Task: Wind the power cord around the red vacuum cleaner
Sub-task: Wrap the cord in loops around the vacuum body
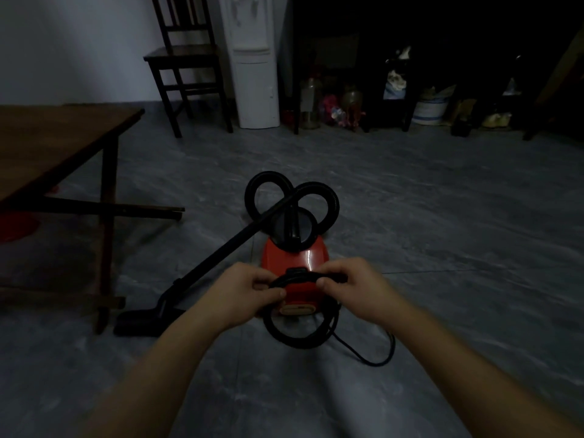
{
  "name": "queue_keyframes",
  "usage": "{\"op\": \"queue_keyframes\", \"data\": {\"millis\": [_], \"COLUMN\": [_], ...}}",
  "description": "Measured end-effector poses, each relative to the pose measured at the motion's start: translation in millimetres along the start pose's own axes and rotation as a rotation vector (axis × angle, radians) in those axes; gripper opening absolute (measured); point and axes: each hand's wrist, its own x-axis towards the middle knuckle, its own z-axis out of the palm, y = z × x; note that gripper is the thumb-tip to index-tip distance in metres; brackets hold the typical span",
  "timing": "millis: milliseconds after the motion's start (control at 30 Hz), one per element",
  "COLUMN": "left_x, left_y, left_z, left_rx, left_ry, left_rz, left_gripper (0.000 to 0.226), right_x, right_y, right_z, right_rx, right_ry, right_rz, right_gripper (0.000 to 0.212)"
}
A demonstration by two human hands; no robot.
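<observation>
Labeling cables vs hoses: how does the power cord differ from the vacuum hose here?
The power cord is thin; the hose is thick.
The cord loops at the near end of the red vacuum cleaner, partly trailing on the floor; the hose curls in two loops at the far end.
The left hand and right hand hold the cord; nothing touches the hose.
Both are black and coiled.

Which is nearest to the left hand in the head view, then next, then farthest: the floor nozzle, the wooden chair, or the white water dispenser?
From the left hand:
1. Floor nozzle, on the floor just to its left.
2. and 3. Wooden chair and white water dispenser, both at the back wall, too close to call.
</observation>
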Motion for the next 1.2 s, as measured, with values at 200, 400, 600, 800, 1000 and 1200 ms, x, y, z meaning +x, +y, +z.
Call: {"op": "queue_keyframes", "data": {"millis": [200, 400, 600, 800, 1000, 1200], "left_x": [0, 2, 5, 9, 9, 11], "left_y": [0, 0, -1, -3, 1, 2], "left_z": [-1, -9, -4, 5, 6, 8], "left_rx": [-0.128, -0.291, -0.415, -0.489, -0.602, -0.675], "left_ry": [0.144, 0.227, 0.327, 0.408, 0.415, 0.409], "left_rz": [0.040, 0.042, 0.002, -0.046, -0.076, -0.117], "left_gripper": [0.010, 0.010, 0.013, 0.011, 0.016, 0.017], "right_x": [3, 2, 5, 10, 7, 7], "right_y": [4, 9, 5, 8, 15, 20], "right_z": [-7, -9, -10, -4, 0, 2], "right_rx": [0.040, -0.040, 0.205, 0.305, 0.142, -0.056], "right_ry": [0.075, 0.062, 0.115, 0.108, 0.033, 0.070], "right_rz": [0.033, 0.076, 0.095, 0.091, 0.147, 0.178], "right_gripper": [0.021, 0.018, 0.015, 0.029, 0.028, 0.016]}}
